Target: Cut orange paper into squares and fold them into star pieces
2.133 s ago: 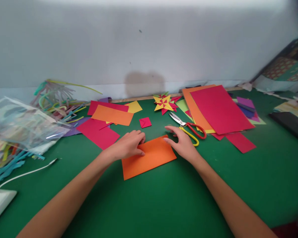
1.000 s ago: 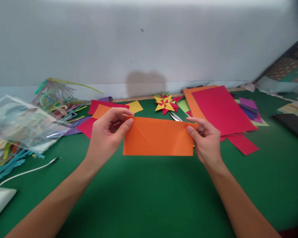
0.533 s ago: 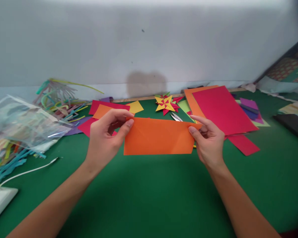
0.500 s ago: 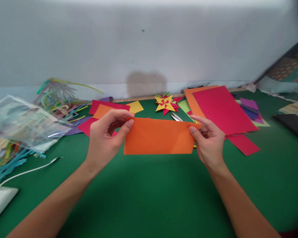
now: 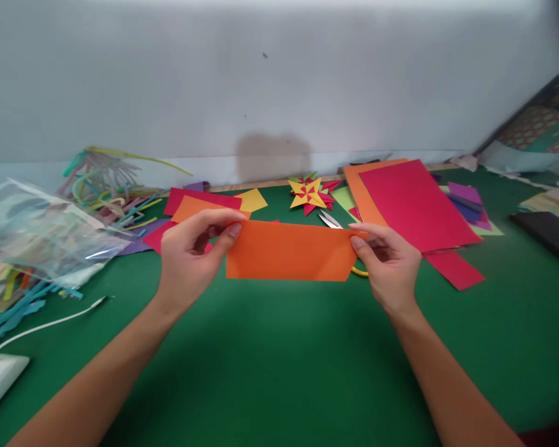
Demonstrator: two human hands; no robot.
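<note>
An orange paper rectangle [image 5: 289,251] is stretched between my hands above the green table. My left hand [image 5: 193,254] pinches its upper left corner between thumb and fingers. At the upper right corner, my right hand [image 5: 386,264] grips it the same way. Behind the paper lie scissors [image 5: 329,220], with blades showing and part of a yellow handle visible below the sheet's right end. Further back sits a folded paper star [image 5: 309,194] in yellow and red.
Red paper sheets [image 5: 417,205] lie over orange ones at right, with a small red piece [image 5: 456,270] in front. At left are a clear plastic bag [image 5: 41,226], colourful strips [image 5: 107,183] and a white cable [image 5: 56,321]. A dark flat object [image 5: 547,236] lies far right.
The orange paper has shifted slightly left, and its lower edge sits a little higher. More of the yellow scissor handle shows. Both hands keep their pinch.
</note>
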